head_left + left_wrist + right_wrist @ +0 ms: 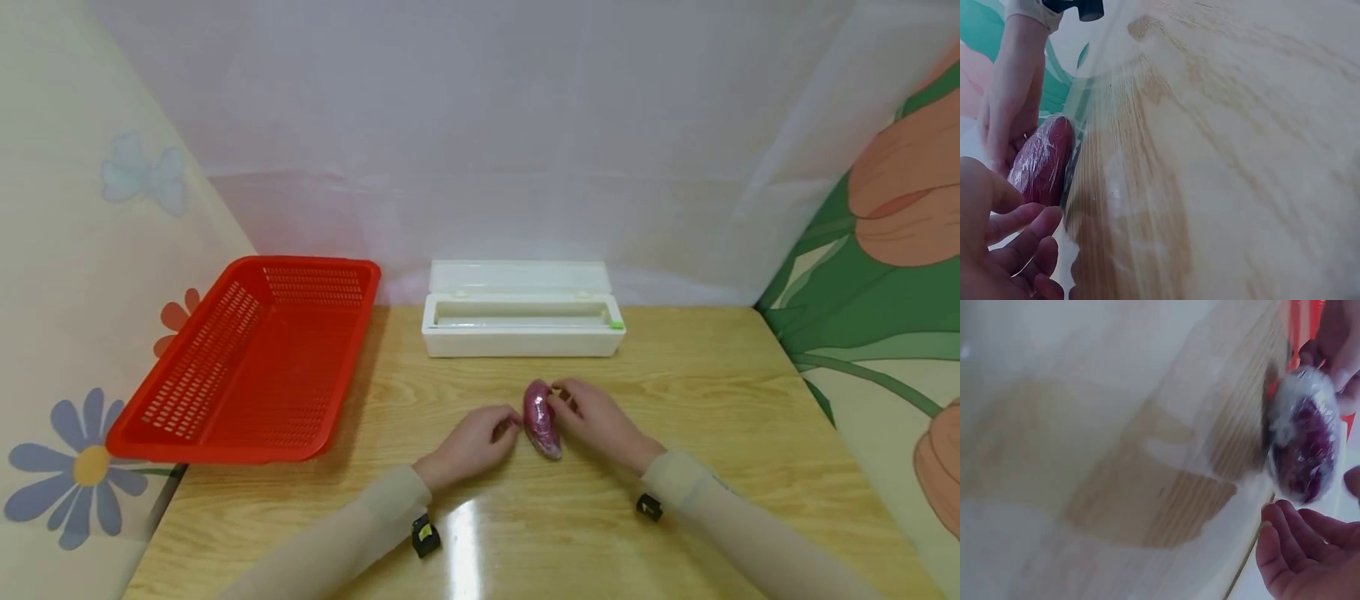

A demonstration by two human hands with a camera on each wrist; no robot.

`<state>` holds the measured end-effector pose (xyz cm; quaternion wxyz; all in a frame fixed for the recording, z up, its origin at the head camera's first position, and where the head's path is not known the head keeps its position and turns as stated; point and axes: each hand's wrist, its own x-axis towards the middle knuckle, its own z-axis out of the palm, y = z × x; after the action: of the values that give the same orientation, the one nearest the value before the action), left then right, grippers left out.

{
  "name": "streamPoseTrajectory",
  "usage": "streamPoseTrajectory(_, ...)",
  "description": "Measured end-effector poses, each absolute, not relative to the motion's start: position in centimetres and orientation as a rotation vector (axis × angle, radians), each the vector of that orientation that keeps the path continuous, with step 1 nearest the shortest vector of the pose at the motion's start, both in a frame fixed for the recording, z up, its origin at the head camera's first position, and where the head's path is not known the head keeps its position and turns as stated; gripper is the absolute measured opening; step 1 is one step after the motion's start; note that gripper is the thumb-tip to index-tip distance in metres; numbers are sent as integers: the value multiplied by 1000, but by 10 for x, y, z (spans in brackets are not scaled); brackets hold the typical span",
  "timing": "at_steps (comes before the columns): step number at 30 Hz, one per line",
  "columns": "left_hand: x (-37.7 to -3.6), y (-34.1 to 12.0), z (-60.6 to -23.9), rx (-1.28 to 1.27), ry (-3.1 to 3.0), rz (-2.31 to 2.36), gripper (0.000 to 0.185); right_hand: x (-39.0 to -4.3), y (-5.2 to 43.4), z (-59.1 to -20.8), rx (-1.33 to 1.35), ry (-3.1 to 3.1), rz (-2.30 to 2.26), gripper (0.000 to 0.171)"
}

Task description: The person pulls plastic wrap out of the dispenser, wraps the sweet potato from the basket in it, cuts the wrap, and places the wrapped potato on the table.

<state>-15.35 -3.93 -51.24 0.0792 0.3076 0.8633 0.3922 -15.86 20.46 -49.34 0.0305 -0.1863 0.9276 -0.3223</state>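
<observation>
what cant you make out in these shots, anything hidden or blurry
- Wrapped purple vegetable: its far end is blurred in the right wrist view; film glare hides its skin.
- Left hand: fingertips cut off by the edge in the left wrist view.
- White film dispenser: whether a roll lies inside is too small to tell, head view.

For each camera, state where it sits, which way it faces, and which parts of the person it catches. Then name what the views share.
Head: worn on the head, looking forward and down at the wooden table, red basket, white dispenser box, left hand and right hand, with both sleeves.
Left wrist: low over the tabletop, facing the wrapped purple sweet potato; the left hand's fingers and the opposite forearm show.
Right wrist: low, facing the sweet potato from the other side; right fingertips show.
Shared: all three see the sweet potato.
</observation>
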Motion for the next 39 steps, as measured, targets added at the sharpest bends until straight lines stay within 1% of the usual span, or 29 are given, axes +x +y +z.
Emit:
streamPoseTrajectory(3, -154, -41, -514, 929, 2593, 1163, 20, -157, 199, -494, -531, 2767, -1083, 48)
streamPoseTrajectory(7, -156, -45, -515, 918, 2586, 1148, 24, -156, 192, -497, -530, 2740, -1066, 67)
streamPoseTrajectory(11, -157, -52, -517, 861, 2599, 1141, 24, -156, 193, -497, -480, 2692, -1128, 69)
streamPoseTrajectory(15, -157, -64, -520, 812, 2648, 1155, 21, -159, 206, -492, -393, 2625, -1193, 70)
streamPoseTrajectory(19, -154, -79, -518, 739, 2672, 1199, 19, -163, 237, -485, -331, 2627, -1188, 72)
streamPoseTrajectory(29, -152, -113, -513, 521, 2744, 1295, 19, -175, 351, -473, -143, 2762, -1123, 70)
streamPoseTrajectory(35, -149, -119, -510, 423, 2769, 1345, 19, -190, 412, -477, -77, 2832, -1063, 73)
streamPoseTrajectory(39, -149, -119, -510, 384, 2771, 1336, 18, -199, 440, -479, -42, 2864, -1037, 75)
